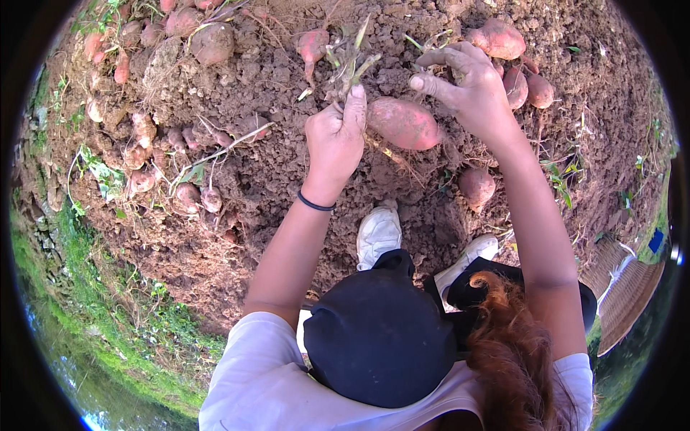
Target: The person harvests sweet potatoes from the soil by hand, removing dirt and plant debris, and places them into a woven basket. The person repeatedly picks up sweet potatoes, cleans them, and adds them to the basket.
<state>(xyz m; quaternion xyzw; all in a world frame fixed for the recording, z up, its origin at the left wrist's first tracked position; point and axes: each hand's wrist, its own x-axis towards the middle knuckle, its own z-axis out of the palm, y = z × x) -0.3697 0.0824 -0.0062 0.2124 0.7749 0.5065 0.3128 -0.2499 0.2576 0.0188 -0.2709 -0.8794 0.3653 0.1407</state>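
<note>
My left hand [337, 137], with a dark band at its wrist, grips a bunch of cut vine stems [353, 64] between thumb and fingers. A large reddish sweet potato [407, 124] sits just right of that hand; I cannot tell whether it hangs from the stems or rests on the soil. Above and right of this root is my right hand [469, 78], its thumb and fingers apart and nothing visible between them. A smaller sweet potato [312, 46] with a tapering tail lies beyond the left hand. Another root [498, 39] is just beyond the right hand.
Loose brown soil [285, 178] surrounds my white shoes [380, 234]. Several sweet potatoes lie to the left, near a cut stem [226, 148]. One round root [477, 188] is by my right forearm. A woven basket [628, 293] stands at right; grass [102, 301] borders the lower left.
</note>
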